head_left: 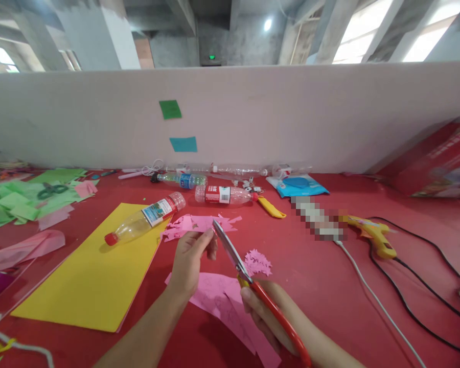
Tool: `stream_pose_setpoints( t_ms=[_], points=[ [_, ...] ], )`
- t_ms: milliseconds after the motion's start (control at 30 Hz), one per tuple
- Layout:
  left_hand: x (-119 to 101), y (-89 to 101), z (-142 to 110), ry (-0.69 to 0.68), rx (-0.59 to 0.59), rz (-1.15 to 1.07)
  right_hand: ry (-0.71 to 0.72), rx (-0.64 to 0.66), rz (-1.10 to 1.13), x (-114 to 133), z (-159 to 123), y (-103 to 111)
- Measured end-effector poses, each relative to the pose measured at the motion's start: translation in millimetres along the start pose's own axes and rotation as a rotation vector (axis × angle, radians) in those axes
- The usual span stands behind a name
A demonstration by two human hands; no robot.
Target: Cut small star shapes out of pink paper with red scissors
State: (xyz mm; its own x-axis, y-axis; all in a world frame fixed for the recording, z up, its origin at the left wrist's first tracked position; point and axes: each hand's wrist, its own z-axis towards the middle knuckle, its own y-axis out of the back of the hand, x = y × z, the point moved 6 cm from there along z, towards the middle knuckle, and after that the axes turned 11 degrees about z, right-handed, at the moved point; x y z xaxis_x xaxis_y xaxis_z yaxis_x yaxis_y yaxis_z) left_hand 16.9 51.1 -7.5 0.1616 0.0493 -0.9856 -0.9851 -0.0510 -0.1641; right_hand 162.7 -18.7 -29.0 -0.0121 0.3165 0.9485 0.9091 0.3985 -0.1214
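My right hand (270,312) grips red-handled scissors (233,253), their metal blades pointing up and away. The blade tips reach the fingertips of my left hand (191,255), which are pinched together. Whatever lies between those fingers is too small to make out. Beneath both hands a large curved sheet of pink paper (222,299) lies on the red table (322,301). Beside the blades sits a small heap of pink paper cuttings (257,262). Ragged pink paper scraps (189,223) lie just beyond my left hand.
A plastic bottle (128,230) rests on yellow paper (84,276) at left. Another bottle (239,196) lies ahead, near a yellow cutter (272,208) and a blue packet (297,185). At right are a yellow glue gun (373,232) and cords. Green paper (11,202) covers the far left.
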Motion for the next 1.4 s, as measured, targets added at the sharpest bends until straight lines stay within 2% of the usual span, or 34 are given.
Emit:
stream_pose_setpoints(
  t_ms=[133,300,467,633,900,1067,1233,1400],
  points=[
    [-3.3,8.2,2.6,-0.049,-0.066,-0.023,-0.018,-0.006,-0.027,-4.9,1.4,1.5],
    [-3.9,14.7,5.2,-0.062,-0.125,-0.018,0.037,0.010,-0.136,-1.2,3.7,2.9],
    [-8.6,14.0,6.3,-0.138,-0.077,0.141,-0.003,0.054,-0.187,-0.9,0.9,5.2],
    [-14.2,13.2,6.6,-0.175,-0.026,0.282,0.064,0.073,-0.254,5.7,-2.1,7.4],
    [-13.6,15.2,9.8,-0.173,0.048,0.256,-0.005,0.092,-0.152,11.8,-6.7,3.7],
    [-16.1,15.4,13.2,-0.189,0.074,0.271,-0.088,0.081,-0.077,3.1,-4.7,6.7],
    [-16.6,15.1,12.0,-0.179,0.069,0.198,-0.059,0.067,-0.018,-10.1,1.9,8.7],
    [-13.7,13.5,10.0,-0.110,0.076,0.128,-0.006,0.008,-0.099,-12.8,4.9,12.4]
  ],
)
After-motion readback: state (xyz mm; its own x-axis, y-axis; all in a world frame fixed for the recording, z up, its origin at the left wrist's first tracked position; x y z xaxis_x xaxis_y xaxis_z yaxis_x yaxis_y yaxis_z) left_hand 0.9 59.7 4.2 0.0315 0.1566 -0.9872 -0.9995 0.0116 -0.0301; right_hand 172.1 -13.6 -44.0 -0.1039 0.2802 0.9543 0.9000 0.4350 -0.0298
